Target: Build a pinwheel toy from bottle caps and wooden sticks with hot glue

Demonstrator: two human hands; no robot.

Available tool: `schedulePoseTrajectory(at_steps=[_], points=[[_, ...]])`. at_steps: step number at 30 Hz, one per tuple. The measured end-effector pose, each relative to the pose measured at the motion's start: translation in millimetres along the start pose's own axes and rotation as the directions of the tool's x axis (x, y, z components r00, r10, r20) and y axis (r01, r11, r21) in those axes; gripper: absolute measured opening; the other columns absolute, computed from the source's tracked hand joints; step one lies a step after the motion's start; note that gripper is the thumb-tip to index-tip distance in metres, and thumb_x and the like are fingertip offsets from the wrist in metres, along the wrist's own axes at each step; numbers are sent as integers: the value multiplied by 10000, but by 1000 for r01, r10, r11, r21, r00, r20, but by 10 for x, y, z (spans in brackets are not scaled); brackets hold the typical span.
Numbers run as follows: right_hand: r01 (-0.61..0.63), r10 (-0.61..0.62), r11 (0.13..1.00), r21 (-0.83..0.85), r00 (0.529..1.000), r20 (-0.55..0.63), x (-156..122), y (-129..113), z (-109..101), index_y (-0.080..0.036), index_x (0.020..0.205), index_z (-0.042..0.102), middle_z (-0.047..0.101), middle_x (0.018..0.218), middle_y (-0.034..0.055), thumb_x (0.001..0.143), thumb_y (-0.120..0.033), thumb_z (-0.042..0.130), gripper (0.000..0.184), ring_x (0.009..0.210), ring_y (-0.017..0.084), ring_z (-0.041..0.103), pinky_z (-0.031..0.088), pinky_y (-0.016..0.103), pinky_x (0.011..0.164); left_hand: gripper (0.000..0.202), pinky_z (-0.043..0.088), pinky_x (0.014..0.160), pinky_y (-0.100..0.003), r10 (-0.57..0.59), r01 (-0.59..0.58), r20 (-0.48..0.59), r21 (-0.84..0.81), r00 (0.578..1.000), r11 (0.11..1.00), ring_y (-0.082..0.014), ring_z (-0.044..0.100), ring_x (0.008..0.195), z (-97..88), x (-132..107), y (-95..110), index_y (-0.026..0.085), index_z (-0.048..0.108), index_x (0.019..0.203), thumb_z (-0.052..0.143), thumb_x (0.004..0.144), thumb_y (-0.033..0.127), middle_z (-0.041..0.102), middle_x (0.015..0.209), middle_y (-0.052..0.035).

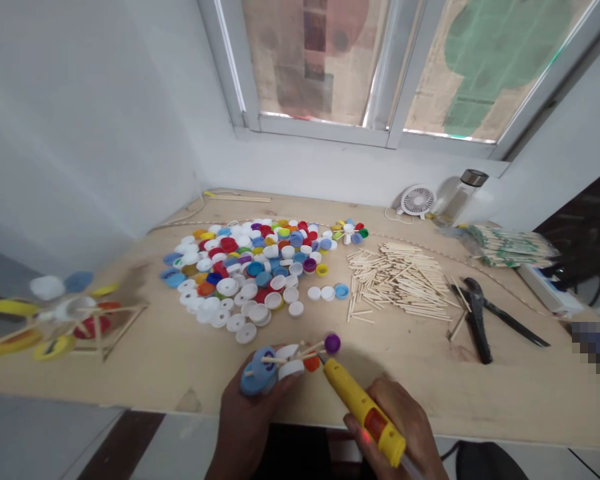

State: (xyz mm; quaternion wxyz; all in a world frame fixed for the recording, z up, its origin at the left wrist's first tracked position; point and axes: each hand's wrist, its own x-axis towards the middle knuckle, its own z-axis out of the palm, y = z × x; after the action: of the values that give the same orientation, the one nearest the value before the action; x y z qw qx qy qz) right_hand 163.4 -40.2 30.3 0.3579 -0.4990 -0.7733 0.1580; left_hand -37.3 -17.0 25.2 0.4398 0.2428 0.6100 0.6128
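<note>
My left hand (253, 413) is closed around a small assembly of bottle caps and wooden sticks (285, 363) at the table's front edge. Light blue and white caps show between my fingers. An orange cap (311, 363) and a purple cap (333, 343) sit at its right end, by the stick tips. My right hand (400, 427) grips a yellow glue gun (363, 407), with a red glow near my fingers. The gun's nozzle points up and left at the sticks, close to the orange cap; I cannot tell if it touches.
A heap of colourful bottle caps (245, 290) lies behind my hands, with a pile of short wooden sticks (405, 280) to its right. Black-handled cutters (477, 320) lie farther right. Cap-and-stick models (75, 313) stand left. A fan (417, 200) and bottle (463, 193) are at the back.
</note>
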Motion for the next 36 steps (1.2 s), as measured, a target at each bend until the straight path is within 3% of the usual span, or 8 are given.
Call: schedulePoseTrajectory(at_steps=[11,19,22,26,31,36], points=[[47,-52,992,-119,998,-41,34,18,-17,-224,696,456,514,577,-32,904,-422,481,288,496,120,503,358,242,478,444,543,716,-243,-40,37,-34,-71,999,997,-192,693,751,58,-63,59,180,712,847,864,448,304,772,796,-10],[157,-154,983,-99,987,35,22,104,-17,-219,715,466,528,589,-36,878,-388,537,245,492,110,524,372,223,462,522,558,814,-336,-70,61,-103,-89,992,994,-246,707,860,-10,5,-85,168,712,897,860,444,378,775,861,-46],[80,-78,989,-121,997,16,18,123,-115,-224,731,493,547,605,-28,879,-401,516,231,501,118,538,403,223,468,519,563,826,-381,-91,84,-80,-84,993,993,-282,708,889,-58,49,-83,165,719,890,864,437,370,774,854,-56],[-64,58,981,-185,998,-36,4,386,-477,-237,834,567,624,727,25,882,-400,483,189,646,177,609,479,268,570,446,571,817,-395,-133,128,-75,-63,988,990,-306,706,906,-87,92,-62,184,724,846,855,454,349,772,812,-34],[-145,105,869,-474,988,-111,-62,1054,-1209,-234,1010,602,678,935,107,865,-331,459,226,856,267,650,509,350,717,398,594,718,-300,-152,142,-99,-104,983,984,-264,719,844,-60,118,-108,217,716,821,844,450,290,777,838,-24],[-35,39,811,-584,999,-6,-167,1545,-1724,-226,1094,587,649,1149,112,910,-313,382,289,1074,284,597,432,422,905,459,589,665,-241,-174,170,-145,-39,974,985,-233,712,844,-13,114,-93,230,707,875,831,433,256,772,817,-5]])
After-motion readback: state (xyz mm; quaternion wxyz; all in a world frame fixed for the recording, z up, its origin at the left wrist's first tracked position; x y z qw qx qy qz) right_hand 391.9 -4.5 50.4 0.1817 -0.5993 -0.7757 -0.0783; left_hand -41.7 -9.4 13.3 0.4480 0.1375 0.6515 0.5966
